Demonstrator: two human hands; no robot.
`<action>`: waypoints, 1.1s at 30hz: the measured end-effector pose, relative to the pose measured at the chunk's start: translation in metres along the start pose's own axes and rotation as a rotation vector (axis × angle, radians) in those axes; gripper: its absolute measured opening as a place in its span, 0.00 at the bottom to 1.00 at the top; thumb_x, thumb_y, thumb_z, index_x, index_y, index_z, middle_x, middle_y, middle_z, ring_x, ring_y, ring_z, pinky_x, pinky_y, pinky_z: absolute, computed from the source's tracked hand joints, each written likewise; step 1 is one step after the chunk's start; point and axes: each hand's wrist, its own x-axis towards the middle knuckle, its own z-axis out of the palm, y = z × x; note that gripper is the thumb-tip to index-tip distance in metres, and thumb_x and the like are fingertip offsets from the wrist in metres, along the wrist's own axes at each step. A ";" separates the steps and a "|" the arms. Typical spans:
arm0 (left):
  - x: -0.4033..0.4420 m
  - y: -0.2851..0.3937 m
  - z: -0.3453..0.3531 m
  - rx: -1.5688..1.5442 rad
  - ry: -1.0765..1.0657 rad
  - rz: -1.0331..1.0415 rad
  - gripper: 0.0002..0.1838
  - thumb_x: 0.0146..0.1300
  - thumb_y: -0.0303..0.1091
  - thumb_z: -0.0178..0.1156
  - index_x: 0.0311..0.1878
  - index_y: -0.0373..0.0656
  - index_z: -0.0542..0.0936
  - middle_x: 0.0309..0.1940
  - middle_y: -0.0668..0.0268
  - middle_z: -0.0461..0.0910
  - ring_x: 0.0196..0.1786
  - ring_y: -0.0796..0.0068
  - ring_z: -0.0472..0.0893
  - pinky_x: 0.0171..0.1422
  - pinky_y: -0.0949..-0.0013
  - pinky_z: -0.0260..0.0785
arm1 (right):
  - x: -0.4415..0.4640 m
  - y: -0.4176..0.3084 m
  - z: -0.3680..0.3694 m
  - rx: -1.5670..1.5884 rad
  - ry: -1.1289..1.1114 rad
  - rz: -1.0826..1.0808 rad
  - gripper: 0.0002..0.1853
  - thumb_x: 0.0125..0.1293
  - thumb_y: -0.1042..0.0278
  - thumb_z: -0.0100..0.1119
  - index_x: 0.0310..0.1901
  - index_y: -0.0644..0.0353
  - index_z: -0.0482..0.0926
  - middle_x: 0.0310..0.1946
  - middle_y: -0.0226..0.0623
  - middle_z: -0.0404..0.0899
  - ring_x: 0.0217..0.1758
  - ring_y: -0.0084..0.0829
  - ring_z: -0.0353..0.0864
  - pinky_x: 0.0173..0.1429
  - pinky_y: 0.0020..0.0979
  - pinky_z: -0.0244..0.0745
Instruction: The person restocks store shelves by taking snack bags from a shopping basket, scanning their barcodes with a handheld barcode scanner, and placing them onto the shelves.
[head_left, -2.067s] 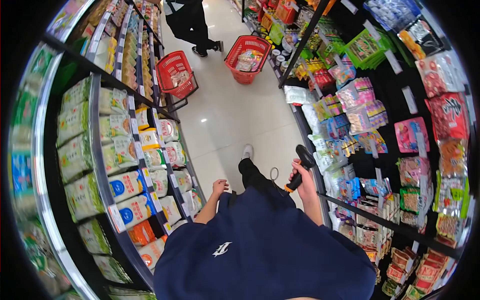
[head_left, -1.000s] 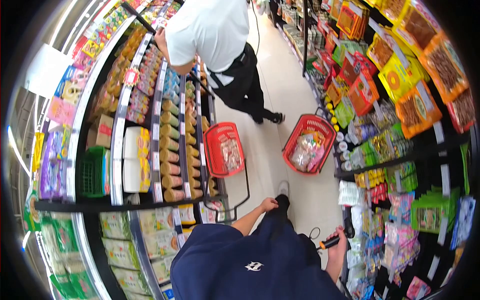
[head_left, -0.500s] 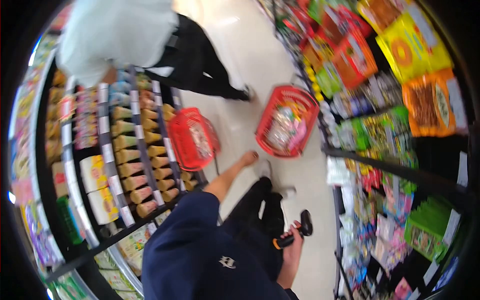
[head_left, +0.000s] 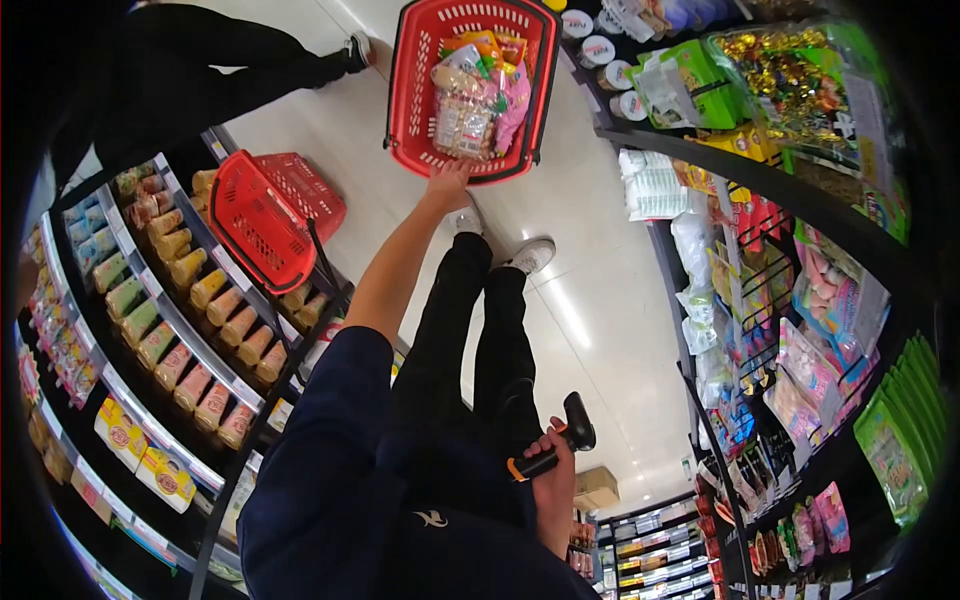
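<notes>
Through the head camera I see smooth, tapered tubs (head_left: 212,405) shelved left of my left hand (head_left: 449,183), with a slotted red basket (head_left: 262,222) nearer it. That hand meets the near rim of a rigid plastic basket (head_left: 415,112) of crinkly packets (head_left: 465,125); I can't tell how closed its fingers are. My right hand (head_left: 557,465) wraps snugly round a black, orange-ended scanner (head_left: 578,428); glossy pouches (head_left: 800,372) hang to its right.

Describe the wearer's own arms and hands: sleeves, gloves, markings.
Left hand and right hand: no gloves or watch visible. Left sleeve: short, dark navy. Right sleeve's edge can't be made out. Shirt matches, with a small white emblem in front.
</notes>
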 end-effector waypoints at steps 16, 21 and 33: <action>-0.027 0.067 0.083 0.129 0.187 -0.042 0.20 0.68 0.42 0.52 0.59 0.43 0.73 0.56 0.60 0.76 0.64 0.60 0.72 0.65 0.39 0.56 | 0.027 0.015 -0.024 0.105 0.036 0.095 0.14 0.69 0.70 0.54 0.55 0.56 0.69 0.27 0.26 0.61 0.31 0.22 0.64 0.40 0.29 0.66; -0.061 0.090 0.113 0.028 0.142 -0.045 0.18 0.69 0.41 0.52 0.57 0.43 0.73 0.58 0.59 0.75 0.62 0.57 0.71 0.64 0.43 0.59 | 0.028 0.015 -0.027 0.105 0.038 0.099 0.15 0.69 0.70 0.54 0.55 0.56 0.69 0.27 0.26 0.62 0.31 0.22 0.65 0.41 0.29 0.67; -0.051 0.063 0.146 -0.898 0.067 -0.250 0.21 0.54 0.38 0.66 0.49 0.36 0.79 0.47 0.47 0.79 0.52 0.51 0.79 0.56 0.56 0.72 | 0.047 0.026 -0.021 0.046 0.053 0.159 0.15 0.70 0.70 0.53 0.56 0.55 0.69 0.26 0.26 0.62 0.30 0.22 0.66 0.40 0.30 0.67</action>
